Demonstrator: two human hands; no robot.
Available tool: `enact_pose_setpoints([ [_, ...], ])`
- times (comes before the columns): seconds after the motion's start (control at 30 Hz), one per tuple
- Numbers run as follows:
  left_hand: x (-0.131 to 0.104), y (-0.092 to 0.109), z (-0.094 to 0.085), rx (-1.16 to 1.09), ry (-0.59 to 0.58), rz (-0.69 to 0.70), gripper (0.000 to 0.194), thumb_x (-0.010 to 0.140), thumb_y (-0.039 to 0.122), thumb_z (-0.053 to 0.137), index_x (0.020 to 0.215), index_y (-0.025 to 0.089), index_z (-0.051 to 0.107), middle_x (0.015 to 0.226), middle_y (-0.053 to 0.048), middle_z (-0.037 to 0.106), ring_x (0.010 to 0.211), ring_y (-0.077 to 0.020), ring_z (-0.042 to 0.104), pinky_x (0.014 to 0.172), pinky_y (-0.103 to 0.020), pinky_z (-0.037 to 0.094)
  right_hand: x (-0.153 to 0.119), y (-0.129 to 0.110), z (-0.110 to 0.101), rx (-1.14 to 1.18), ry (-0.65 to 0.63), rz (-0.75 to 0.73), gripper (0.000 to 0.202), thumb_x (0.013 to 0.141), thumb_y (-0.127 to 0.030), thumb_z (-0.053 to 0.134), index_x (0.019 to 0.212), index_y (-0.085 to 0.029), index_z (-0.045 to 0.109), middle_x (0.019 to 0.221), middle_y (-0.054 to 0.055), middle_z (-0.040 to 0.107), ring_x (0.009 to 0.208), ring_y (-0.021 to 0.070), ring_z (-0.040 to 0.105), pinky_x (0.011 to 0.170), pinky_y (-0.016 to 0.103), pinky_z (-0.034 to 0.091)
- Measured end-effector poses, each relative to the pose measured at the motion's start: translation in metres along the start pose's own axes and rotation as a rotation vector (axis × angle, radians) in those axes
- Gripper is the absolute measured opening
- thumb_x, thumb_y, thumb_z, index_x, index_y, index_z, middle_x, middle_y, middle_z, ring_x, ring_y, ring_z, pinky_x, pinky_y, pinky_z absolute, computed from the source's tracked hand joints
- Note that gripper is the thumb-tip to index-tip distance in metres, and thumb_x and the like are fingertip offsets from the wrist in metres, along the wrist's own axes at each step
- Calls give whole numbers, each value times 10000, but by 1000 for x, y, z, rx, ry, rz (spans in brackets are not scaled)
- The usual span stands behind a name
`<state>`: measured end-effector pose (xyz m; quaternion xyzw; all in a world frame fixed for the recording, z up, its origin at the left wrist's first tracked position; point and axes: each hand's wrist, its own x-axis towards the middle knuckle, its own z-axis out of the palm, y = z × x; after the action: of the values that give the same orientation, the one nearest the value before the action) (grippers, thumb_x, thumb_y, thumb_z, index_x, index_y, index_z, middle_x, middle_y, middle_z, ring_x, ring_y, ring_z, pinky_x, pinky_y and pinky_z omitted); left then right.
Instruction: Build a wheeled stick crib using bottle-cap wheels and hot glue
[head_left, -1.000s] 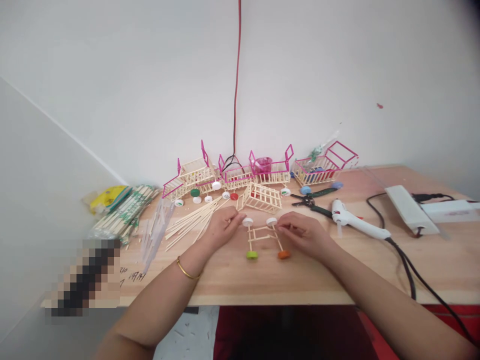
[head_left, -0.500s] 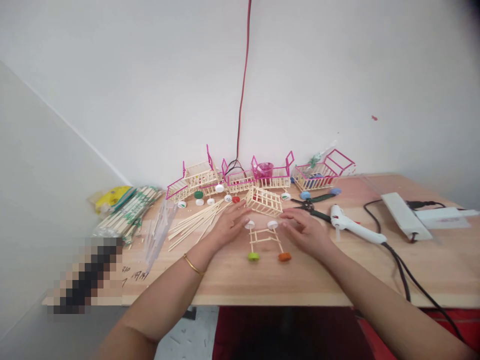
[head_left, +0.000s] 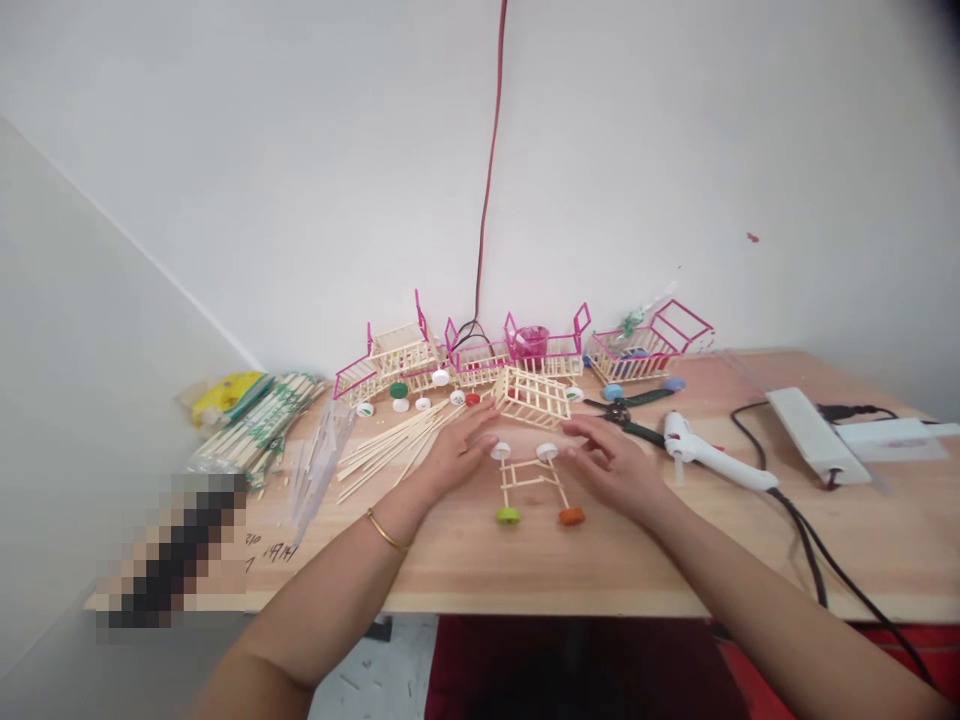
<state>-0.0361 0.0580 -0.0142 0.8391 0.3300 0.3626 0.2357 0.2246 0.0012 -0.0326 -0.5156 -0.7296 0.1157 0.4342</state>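
A small basket of bare wooden sticks [head_left: 534, 393] lies tilted between my hands. My left hand [head_left: 459, 448] is at its left end, fingers stretched and apart. My right hand [head_left: 611, 462] is open by its near right corner; whether its fingertips touch the basket I cannot tell. In front of the basket rests a stick frame [head_left: 531, 481] with bottle-cap wheels: two white caps at the far side, a green cap [head_left: 508, 516] and an orange cap [head_left: 571, 516] at the near side.
Several finished stick carts with pink rims [head_left: 390, 352] line the wall. Loose sticks [head_left: 397, 445] and stick bundles [head_left: 259, 425] lie left. Green-handled pliers [head_left: 637, 428], a white glue gun [head_left: 716, 463] with its cable and a white power strip [head_left: 817, 438] lie right.
The bare stick basket has shifted slightly away from me and to the right. My hands have barely moved, and the wheeled frame stays in place.
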Motion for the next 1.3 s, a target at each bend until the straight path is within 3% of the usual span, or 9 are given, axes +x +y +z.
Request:
enact_pose_setpoints([
  [0.13, 0, 6, 0, -68, 116, 22, 255, 861, 298, 585, 1094, 195, 576, 1365, -123, 523, 1286, -242, 477, 1091, -479, 367, -2, -3, -3, 59, 20, 5, 314, 874, -373, 547, 1148, -223, 557, 1177, 109, 608, 865, 206, 630, 796, 391, 541],
  [0.23, -2, 6, 1, -155, 170, 32, 277, 861, 272, 592, 1123, 202, 536, 1348, -125, 528, 1273, -231, 486, 1089, -465, 371, -4, -1, -1, 168, 26, 23, 326, 874, -375, 560, 1171, -249, 509, 1193, 102, 582, 909, 205, 624, 831, 400, 536],
  [0.4, -4, 4, 3, -222, 209, 9, 478, 865, 282, 597, 1309, 224, 431, 1347, -121, 508, 1272, -225, 481, 1112, -439, 354, -5, -2, 3, 380, 37, 22, 456, 877, -361, 575, 1283, -267, 390, 1182, 108, 581, 1111, 225, 586, 953, 428, 493],
  [0.6, -4, 6, 4, -249, 205, 19, 722, 747, 368, 731, 1366, 253, 377, 1374, -115, 454, 1284, -252, 453, 1115, -437, 358, -7, -5, -2, 318, -42, 70, 571, 887, -372, 570, 1395, -277, 327, 1293, 123, 552, 1179, 235, 560, 977, 422, 484],
  [0.77, -3, 7, 4, -352, 229, 34, 504, 786, 396, 685, 1219, 220, 497, 1249, -106, 475, 1215, -238, 493, 1070, -420, 415, -7, -1, -2, 201, -14, 5, 440, 896, -351, 558, 1318, -269, 461, 1369, 107, 514, 1139, 249, 592, 985, 452, 475],
  [0.97, -1, 8, 8, -427, 248, 8, 360, 796, 348, 676, 1068, 215, 481, 1212, -89, 437, 1148, -197, 521, 1007, -381, 470, -6, 0, -2, 180, -38, -35, 466, 892, -339, 568, 1337, -283, 443, 1366, 100, 512, 1125, 250, 587, 957, 465, 495],
  [1.13, -3, 11, 8, -332, 259, 46, 299, 816, 299, 649, 1016, 210, 446, 1270, -119, 444, 1242, -222, 467, 1052, -423, 416, -6, -1, 1, 273, -96, -19, 536, 888, -356, 572, 1380, -302, 366, 1383, 119, 481, 1176, 267, 552, 931, 474, 505],
  [1.3, -4, 21, 1, 30, 315, 247, 374, 806, 205, 649, 1130, 217, 461, 1271, -130, 526, 1228, -238, 490, 1038, -467, 410, -7, 1, 8, 542, -74, 90, 693, 862, -445, 596, 1431, -311, 225, 1302, 156, 530, 1182, 272, 566, 904, 462, 524],
])
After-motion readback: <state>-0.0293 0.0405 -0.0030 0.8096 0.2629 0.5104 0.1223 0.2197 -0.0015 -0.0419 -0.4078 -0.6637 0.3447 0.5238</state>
